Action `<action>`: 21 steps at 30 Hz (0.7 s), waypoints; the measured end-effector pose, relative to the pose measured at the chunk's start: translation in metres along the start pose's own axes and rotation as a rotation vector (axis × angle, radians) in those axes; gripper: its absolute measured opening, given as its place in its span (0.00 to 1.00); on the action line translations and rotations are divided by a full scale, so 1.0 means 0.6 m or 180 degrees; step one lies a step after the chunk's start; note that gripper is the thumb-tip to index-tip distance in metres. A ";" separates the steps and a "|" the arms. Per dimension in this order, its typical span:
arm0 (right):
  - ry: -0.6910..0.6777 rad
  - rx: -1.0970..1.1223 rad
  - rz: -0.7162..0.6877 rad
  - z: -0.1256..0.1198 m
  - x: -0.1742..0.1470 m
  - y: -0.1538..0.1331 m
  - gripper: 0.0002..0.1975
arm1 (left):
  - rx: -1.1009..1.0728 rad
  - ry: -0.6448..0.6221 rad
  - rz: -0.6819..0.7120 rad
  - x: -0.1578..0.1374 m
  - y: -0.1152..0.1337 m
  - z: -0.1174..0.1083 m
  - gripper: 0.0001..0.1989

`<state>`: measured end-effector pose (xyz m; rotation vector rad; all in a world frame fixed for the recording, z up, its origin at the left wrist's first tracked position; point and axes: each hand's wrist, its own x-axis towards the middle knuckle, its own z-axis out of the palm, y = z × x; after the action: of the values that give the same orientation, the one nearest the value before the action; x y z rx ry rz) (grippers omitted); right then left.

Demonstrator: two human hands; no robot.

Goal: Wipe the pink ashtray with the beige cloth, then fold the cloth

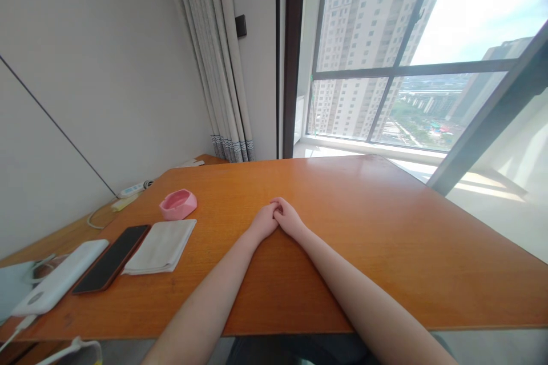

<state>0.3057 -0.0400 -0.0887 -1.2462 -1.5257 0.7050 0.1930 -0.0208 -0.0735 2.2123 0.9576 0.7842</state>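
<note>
My left hand point(264, 223) and my right hand point(289, 218) rest clasped together near the middle of the brown wooden table point(342, 199). The right fingers fold over the left hand, and both hands are closed. No object shows between them, though some of the fingers are hidden. To the left of my hands lies a folded whitish cloth point(162, 246). Behind it stands a pink angular dish point(178, 205), which looks like an ashtray. A dark phone point(113, 259) lies beside the cloth.
At the far left a white power bank point(64, 276) has a cable plugged in. A power strip point(132, 189) sits by the wall at the table's left edge. Beyond the table hang a pale curtain point(214, 56) and a large window point(385, 72). White glasses-like frames point(77, 345) show below the front edge.
</note>
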 end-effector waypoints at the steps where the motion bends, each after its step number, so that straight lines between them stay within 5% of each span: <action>1: 0.0001 0.0001 0.0001 0.000 0.000 0.000 0.16 | 0.0004 -0.0001 0.0001 0.000 0.000 0.000 0.15; 15: -0.0003 -0.0051 0.0029 -0.003 -0.001 -0.002 0.16 | 0.0006 -0.0064 -0.0015 -0.003 0.008 -0.005 0.16; 19: -0.0111 -0.0016 -0.0029 -0.001 -0.001 -0.002 0.15 | 0.0406 -0.0328 -0.0014 -0.003 0.004 -0.038 0.12; 21: -0.0150 0.0039 0.0040 0.001 -0.002 0.000 0.16 | 0.0819 -0.0134 -0.0084 -0.004 -0.010 -0.073 0.11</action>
<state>0.3051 -0.0412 -0.0895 -1.2389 -1.5507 0.7557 0.1582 -0.0067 -0.0500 2.4185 1.1178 0.6289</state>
